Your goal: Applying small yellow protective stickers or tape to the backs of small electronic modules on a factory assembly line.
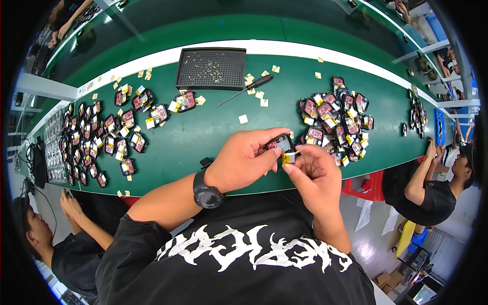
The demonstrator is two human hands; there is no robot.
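Note:
Over the near edge of the green table, my left hand (pixel 240 158) grips a small black device housing (pixel 275 143) with a red circuit board inside. My right hand (pixel 319 175) pinches a small battery (pixel 288 158) with yellow tape, right beside the housing; whether a wire joins the two I cannot tell. To the right of my hands lies a heap of similar open housings (pixel 330 113), with red boards and silver-and-yellow batteries. Farther off, a screwdriver (pixel 249 89) with a black handle rests on the table.
A black tray (pixel 183 81) with tiny metal parts stands at the far middle. Many more housings (pixel 94 137) spread over the left side, near clear plastic trays (pixel 55 152). Small cream squares (pixel 243 119) lie scattered on the green tabletop (pixel 203 137). Co-workers sit at both sides.

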